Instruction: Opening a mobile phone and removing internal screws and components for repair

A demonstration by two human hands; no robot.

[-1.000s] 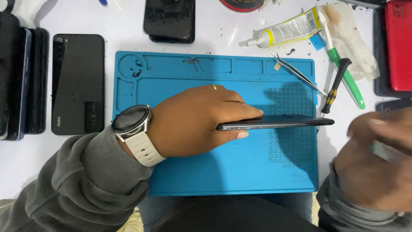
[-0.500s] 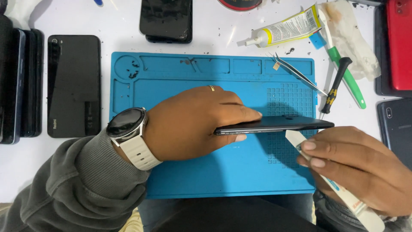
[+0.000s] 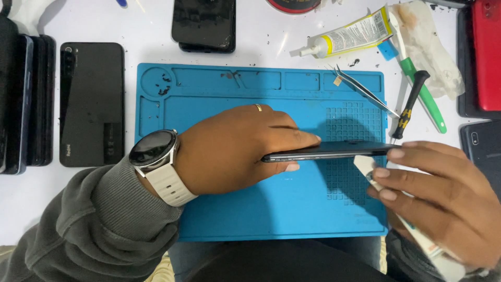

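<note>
Head view: left hand (image 3: pixel 235 149) fingers pinching dark phone (image 3: pixel 326 151) on edge, right hand (image 3: pixel 443 201) fingers gripping perhaps a white tube (image 3: pixel 368 167).

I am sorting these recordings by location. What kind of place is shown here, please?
Most likely a phone repair bench. The left hand holds a dark phone on edge over a blue repair mat, the right hand grips a white tube, and tweezers, a glue tube and other phones lie around.
</note>
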